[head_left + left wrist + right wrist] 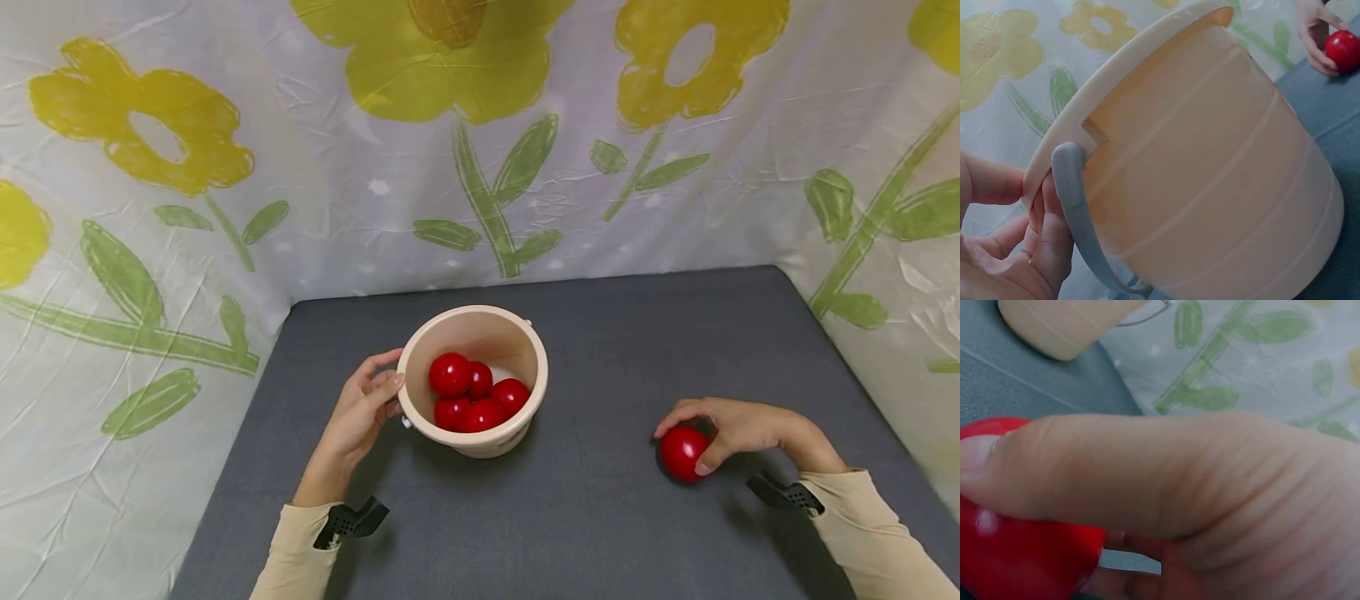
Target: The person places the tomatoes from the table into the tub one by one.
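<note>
A cream plastic bucket (537, 358) stands near the middle of the table with several glossy red balls (483, 414) inside. At its left rim my left hand (363, 408) pinches the edge between thumb and fingers. The left wrist view shows the grey handle (1075, 200) hanging beside those fingers. Over on the right, my right hand (738, 429) grips another red ball (681, 454), thumb on the near side and fingers curled over the far side. In the right wrist view the thumb crosses in front of that ball (1035, 556) and hides part of it.
A dark grey cloth covers the table (600, 525). Behind and at both sides hangs a white curtain (330, 192) printed with yellow flowers. The table's back edge meets the curtain just behind the bucket. Each wrist wears a black strap-on camera (351, 521).
</note>
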Available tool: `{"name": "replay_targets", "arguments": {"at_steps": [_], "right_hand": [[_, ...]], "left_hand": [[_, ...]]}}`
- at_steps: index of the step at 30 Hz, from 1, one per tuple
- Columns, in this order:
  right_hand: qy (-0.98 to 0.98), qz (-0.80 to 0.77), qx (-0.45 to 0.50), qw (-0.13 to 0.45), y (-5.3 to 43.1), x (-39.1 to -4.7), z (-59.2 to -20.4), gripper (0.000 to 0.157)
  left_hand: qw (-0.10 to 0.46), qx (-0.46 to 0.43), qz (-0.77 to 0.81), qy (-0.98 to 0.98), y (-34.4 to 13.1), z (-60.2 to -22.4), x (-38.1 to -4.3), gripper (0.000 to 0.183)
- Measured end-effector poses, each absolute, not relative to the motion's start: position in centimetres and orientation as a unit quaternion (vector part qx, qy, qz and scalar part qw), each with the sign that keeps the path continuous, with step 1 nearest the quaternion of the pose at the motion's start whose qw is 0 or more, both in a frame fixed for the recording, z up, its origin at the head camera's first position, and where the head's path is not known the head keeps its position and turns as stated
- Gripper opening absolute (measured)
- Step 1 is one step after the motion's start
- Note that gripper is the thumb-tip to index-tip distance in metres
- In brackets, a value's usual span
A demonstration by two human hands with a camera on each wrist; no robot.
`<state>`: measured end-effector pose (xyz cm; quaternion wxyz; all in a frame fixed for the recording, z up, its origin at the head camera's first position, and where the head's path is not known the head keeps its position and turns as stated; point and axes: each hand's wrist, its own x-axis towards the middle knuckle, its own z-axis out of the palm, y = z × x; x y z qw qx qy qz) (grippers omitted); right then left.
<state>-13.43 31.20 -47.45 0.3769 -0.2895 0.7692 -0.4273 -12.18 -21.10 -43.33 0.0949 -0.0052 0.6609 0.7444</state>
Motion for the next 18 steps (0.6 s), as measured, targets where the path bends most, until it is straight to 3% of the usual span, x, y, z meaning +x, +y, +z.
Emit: {"name": "replay_targets", "arguments": {"at_steps": [12,18], "right_hand": [[0.775,-0.478,-0.323,0.258,29.7,-15.3,-45.7,0.051],[0.777,-0.481,-0.333,0.231,27.7,-16.9,-43.7,0.053]], "left_hand": [[0.091,-0.005,0.745,0.661,-21.0,-43.3,-12.3,0.049],[0.092,-0.004,0.743,0.663,-21.0,-43.4,-12.3,0.047]]}}
